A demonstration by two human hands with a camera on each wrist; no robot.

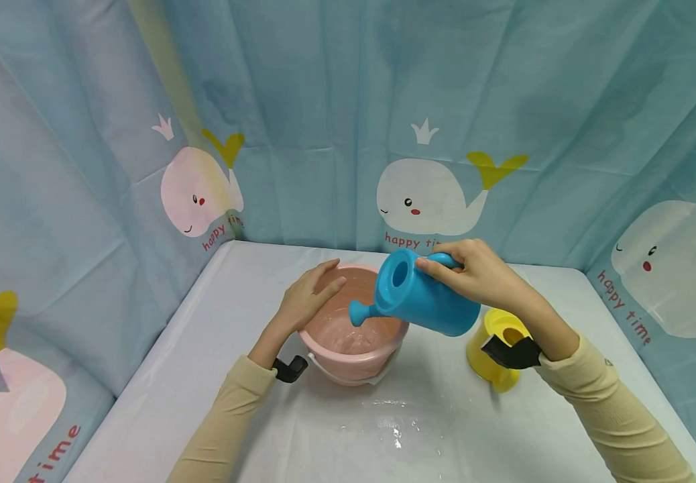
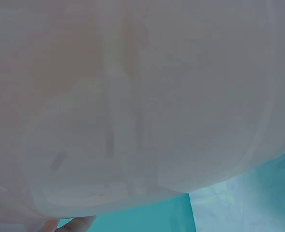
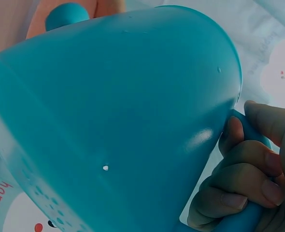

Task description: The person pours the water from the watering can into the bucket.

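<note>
A blue watering can is tilted with its spout over a pink bucket. My right hand grips the can's handle; the right wrist view shows the fingers curled round it. Rippling water lies in the bucket. With fingers fairly straight, my left hand rests on the bucket's left rim, thumb over the inside. The bucket's pale wall fills most of the left wrist view, where just a fingertip shows.
A yellow watering can stands on the white-covered table, right of the bucket and close to my right wrist. Wet spots glisten in front of the bucket. Blue whale-print curtains enclose the table's back and sides.
</note>
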